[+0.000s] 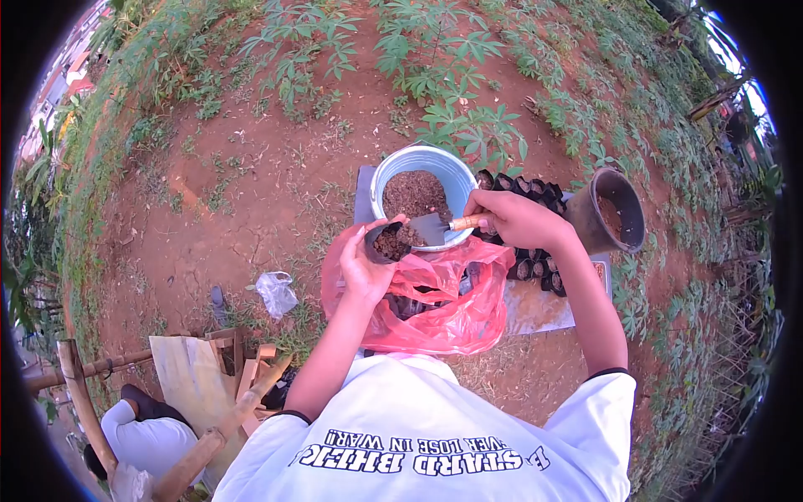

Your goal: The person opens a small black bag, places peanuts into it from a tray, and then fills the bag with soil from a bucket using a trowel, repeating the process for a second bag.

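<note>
My left hand (365,266) is wrapped around a small black planting bag (389,241) with dark soil in its mouth. In my right hand (500,209) is a trowel (431,228), gripped by its wooden handle. The flat metal blade points left, with its tip at the bag's mouth and some soil there. Just behind the trowel stands a light-blue bucket (462,188) partly filled with brown soil (414,192). A red plastic bag (447,314) lies below both hands, with dark items showing through its opening.
Several filled black planting bags (525,268) stand in rows at right on a board (539,308). A dark pot (598,219) leans beside them. Clear plastic (276,293) lies on the soil at left. Wooden poles (226,435) and another person (150,435) are at lower left.
</note>
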`<move>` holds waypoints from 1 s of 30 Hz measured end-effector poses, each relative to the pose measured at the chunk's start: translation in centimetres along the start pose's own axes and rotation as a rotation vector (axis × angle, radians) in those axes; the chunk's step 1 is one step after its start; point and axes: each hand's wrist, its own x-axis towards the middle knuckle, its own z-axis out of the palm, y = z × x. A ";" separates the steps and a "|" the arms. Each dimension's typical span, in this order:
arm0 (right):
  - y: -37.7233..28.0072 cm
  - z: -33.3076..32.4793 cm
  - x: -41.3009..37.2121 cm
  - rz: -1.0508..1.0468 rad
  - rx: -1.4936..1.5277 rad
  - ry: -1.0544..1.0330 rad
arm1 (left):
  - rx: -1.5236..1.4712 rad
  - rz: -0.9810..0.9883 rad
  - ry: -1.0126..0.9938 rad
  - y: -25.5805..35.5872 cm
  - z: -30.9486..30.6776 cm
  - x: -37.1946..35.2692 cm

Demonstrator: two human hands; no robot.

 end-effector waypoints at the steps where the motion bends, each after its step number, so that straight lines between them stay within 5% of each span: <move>1: -0.1 0.2 0.1 0.006 0.002 0.007 | 0.004 -0.006 -0.002 -0.1 0.0 0.1; 30: -8.5 3.8 -0.3 0.002 -0.338 0.064 | 0.111 -0.131 0.032 1.9 -1.0 -1.6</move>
